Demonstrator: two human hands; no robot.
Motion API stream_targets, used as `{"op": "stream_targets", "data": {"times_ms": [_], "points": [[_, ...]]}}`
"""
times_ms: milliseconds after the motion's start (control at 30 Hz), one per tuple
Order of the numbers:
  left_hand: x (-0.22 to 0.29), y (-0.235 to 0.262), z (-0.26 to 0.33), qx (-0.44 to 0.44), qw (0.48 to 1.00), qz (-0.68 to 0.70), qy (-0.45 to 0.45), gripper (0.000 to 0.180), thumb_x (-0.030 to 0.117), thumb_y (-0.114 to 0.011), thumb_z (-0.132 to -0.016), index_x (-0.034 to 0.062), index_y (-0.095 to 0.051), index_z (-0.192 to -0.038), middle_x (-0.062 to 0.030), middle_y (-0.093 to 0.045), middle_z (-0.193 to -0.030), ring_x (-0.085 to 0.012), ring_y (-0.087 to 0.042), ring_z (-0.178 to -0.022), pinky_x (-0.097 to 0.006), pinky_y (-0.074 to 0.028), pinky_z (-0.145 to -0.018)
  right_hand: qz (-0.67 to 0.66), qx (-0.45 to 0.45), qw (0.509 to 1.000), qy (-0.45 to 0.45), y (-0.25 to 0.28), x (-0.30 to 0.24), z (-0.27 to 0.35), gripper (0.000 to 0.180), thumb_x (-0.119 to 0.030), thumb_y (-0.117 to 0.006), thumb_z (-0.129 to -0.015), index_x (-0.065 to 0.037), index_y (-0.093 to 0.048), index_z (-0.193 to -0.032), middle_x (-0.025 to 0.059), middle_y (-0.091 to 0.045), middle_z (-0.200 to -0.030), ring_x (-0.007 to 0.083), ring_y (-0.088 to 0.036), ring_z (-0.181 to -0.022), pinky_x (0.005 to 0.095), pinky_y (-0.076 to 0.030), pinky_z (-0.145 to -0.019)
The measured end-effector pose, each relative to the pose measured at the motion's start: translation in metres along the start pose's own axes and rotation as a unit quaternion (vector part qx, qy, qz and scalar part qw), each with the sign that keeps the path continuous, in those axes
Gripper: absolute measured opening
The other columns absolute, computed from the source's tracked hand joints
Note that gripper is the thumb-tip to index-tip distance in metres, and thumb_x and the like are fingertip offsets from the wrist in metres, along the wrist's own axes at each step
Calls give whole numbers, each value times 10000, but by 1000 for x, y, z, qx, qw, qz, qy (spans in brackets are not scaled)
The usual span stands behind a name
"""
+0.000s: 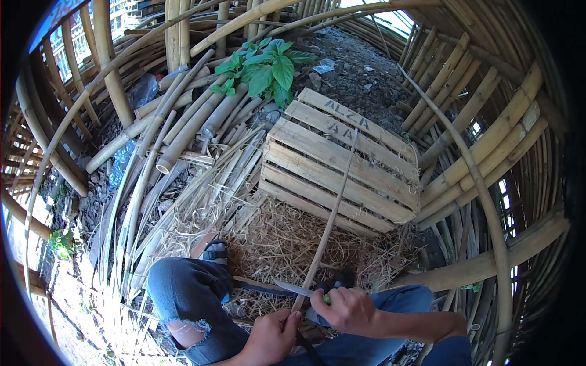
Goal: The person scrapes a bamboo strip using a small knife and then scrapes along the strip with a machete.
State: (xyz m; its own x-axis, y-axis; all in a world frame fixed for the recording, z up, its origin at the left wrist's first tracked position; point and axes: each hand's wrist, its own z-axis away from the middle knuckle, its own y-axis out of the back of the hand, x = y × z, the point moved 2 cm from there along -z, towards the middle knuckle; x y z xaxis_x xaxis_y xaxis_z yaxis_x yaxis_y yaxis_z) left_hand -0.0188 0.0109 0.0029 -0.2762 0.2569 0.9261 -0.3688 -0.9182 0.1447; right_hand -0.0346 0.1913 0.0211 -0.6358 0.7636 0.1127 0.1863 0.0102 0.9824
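Observation:
Closed around the lower end of a long, thin bamboo strip [332, 219], my left hand [268, 337] is low in the middle, in front of my lap. The strip slants away from me and its far end lies over a slatted wooden crate [342, 161]. My right hand [347, 311] grips a knife, of which a bit of green handle shows between the fingers. The knife's blade [292, 287] points left and crosses the strip just beyond my left hand. Whether its edge bites into the strip I cannot tell. A dark strap-like band runs below my hands.
Dry shavings [274, 238] cover the ground before my feet. Split bamboo strips [201, 195] and thicker bamboo poles [198, 131] lie at the left. A leafy green plant [265, 67] grows behind the crate. Bamboo walls and a long curved pole [464, 146] stand at the right.

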Motion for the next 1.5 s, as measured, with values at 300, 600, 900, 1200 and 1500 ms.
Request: {"op": "stream_targets", "data": {"times_ms": [300,600,900,1200,1500], "points": [[-20,-11,-3,20,999,41,-27,333,224,-460,-921,-28,-564,-730,-87,-491,-518,-149,-479,-469,-332,-366,-452,39,21,999,28,-6,-1,1,132,-86,-542,-770,-22,-571,-881,21,-410,-534,128,-484,-418,252,-401,-332],[-16,-8,-3,-2,1000,29,-6,328,222,-457,-922,-34,-593,-767,-95,-534,-543,-146,-500,-484,-323,-386,-459,124,20,992,27,-8,7,1,144,-94,-532,-774,-13,-565,-888,19,-408,-543,111,-474,-437,241,-386,-334],[-5,-5,-1,-3,999,28,-16,315,219,-474,-913,-34,-590,-764,-122,-535,-536,-186,-503,-470,-339,-385,-463,194,5,980,33,-10,13,1,159,-119,-546,-761,-19,-565,-882,17,-401,-557,110,-472,-450,228,-376,-348],[-14,-7,1,-8,999,42,15,316,215,-458,-918,-35,-588,-774,-91,-547,-553,-149,-502,-494,-331,-392,-472,193,9,981,31,-10,13,1,129,-107,-549,-773,-15,-568,-861,3,-428,-535,98,-479,-452,209,-389,-353],[-15,-6,-2,-22,999,35,21,334,232,-454,-922,-31,-595,-772,-85,-557,-571,-138,-496,-498,-311,-395,-469,153,35,987,41,-10,24,1,92,-92,-547,-773,-20,-556,-829,-13,-403,-500,84,-448,-429,211,-374,-353]]}}
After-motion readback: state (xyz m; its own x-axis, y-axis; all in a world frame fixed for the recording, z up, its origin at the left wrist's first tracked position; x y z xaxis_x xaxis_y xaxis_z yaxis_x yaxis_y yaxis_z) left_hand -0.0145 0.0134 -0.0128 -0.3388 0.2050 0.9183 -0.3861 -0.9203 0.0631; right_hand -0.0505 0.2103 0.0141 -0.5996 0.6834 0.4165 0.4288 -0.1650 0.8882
